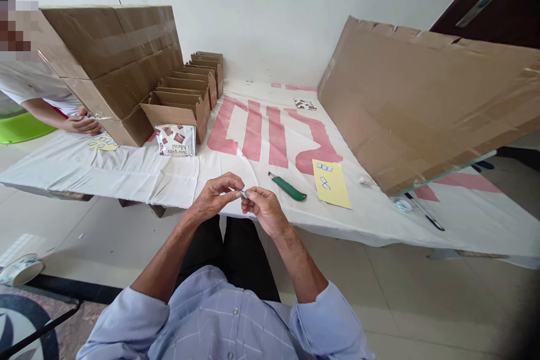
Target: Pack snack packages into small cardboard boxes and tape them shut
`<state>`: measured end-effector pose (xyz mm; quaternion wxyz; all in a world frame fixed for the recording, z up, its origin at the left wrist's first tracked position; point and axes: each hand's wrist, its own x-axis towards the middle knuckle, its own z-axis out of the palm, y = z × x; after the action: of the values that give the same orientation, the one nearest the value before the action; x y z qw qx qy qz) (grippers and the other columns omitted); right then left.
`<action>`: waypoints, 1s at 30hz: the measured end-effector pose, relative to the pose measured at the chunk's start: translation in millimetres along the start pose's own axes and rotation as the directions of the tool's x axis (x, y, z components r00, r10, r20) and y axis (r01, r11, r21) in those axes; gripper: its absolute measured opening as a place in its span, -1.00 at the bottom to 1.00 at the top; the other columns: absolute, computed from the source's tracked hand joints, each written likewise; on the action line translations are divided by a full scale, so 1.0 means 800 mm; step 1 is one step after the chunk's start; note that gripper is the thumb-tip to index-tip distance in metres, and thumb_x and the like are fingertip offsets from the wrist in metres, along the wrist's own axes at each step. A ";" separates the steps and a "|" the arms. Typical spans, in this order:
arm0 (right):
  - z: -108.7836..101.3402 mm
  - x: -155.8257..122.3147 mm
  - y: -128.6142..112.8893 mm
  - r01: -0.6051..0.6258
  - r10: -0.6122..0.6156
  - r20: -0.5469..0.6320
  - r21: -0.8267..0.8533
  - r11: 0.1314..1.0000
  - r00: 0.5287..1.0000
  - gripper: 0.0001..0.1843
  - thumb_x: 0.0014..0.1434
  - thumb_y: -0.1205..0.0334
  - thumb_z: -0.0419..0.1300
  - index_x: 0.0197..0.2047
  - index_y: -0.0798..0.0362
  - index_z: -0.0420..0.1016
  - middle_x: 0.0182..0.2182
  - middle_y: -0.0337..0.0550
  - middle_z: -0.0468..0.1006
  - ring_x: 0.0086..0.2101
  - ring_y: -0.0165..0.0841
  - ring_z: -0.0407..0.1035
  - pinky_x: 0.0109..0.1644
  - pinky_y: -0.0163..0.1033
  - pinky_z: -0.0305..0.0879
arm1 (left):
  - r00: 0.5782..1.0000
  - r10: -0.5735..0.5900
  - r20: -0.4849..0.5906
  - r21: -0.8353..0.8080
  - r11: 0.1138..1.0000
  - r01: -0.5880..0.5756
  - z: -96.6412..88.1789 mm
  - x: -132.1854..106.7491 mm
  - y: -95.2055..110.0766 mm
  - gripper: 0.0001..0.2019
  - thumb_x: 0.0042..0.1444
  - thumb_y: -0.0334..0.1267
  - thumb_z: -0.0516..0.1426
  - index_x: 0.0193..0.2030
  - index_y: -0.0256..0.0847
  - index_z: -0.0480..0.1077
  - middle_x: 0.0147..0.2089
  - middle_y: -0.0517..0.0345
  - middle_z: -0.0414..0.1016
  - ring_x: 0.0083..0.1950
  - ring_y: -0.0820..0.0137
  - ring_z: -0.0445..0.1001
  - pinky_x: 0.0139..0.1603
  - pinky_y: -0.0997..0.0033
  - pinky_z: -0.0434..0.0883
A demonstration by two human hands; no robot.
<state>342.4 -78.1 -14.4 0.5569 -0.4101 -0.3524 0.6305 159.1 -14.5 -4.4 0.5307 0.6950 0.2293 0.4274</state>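
Note:
My left hand (216,197) and my right hand (266,209) meet over the front edge of the table. Their fingertips pinch a small, thin, pale grey piece (243,194) between them; its exact kind is too small to make out, and fingers cover part of it. Just to the right lies a green-handled utility knife (291,187) on the cloth. Beyond it is a yellow sheet (337,191) bearing several small pale rectangles with dark outlines.
Open cardboard boxes (177,98) stand in a row at the left, a printed pouch (176,140) leaning before them. Large cardboard walls flank both sides. Another packet (305,104) lies at the back. Beyond the left wall, a co-worker's hands (83,122) are near another yellow sheet (103,142).

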 end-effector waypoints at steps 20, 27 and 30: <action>-0.004 -0.015 0.004 0.224 -0.227 -0.031 -0.098 0.970 0.973 -0.64 0.14 -0.16 0.54 -0.24 -0.04 0.74 -0.38 -0.19 0.67 -0.37 -0.31 0.50 -0.21 -0.14 0.53 | 0.961 -0.277 -0.009 -0.282 0.923 0.263 0.018 -0.004 0.002 -0.61 0.11 0.11 0.50 -0.34 -0.20 0.65 -0.35 0.08 0.64 -0.29 0.35 0.56 -0.18 0.33 0.50; 0.000 -0.020 0.014 0.200 -0.196 -0.089 0.037 0.979 0.977 -0.59 0.02 -0.16 0.62 -0.27 -0.02 0.73 -0.43 -0.22 0.67 -0.39 -0.32 0.51 -0.24 -0.17 0.51 | 0.959 -0.285 -0.010 -0.301 0.915 0.269 0.030 -0.011 -0.001 -0.63 0.11 0.07 0.50 -0.33 -0.21 0.67 -0.35 0.07 0.66 -0.31 0.34 0.59 -0.17 0.34 0.51; -0.003 -0.020 0.020 0.196 -0.186 -0.102 0.101 0.975 0.977 -0.54 -0.03 -0.18 0.65 -0.27 0.00 0.74 -0.47 -0.22 0.66 -0.41 -0.33 0.50 -0.24 -0.17 0.50 | 0.954 -0.300 -0.009 -0.318 0.905 0.281 0.038 -0.013 -0.006 -0.64 0.12 0.06 0.51 -0.32 -0.23 0.67 -0.34 0.07 0.65 -0.30 0.33 0.60 -0.16 0.34 0.53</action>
<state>338.5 -96.0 -27.9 0.6523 -0.3714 -0.3288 0.5731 179.5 -37.8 -14.6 0.6850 0.5474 0.2749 0.3945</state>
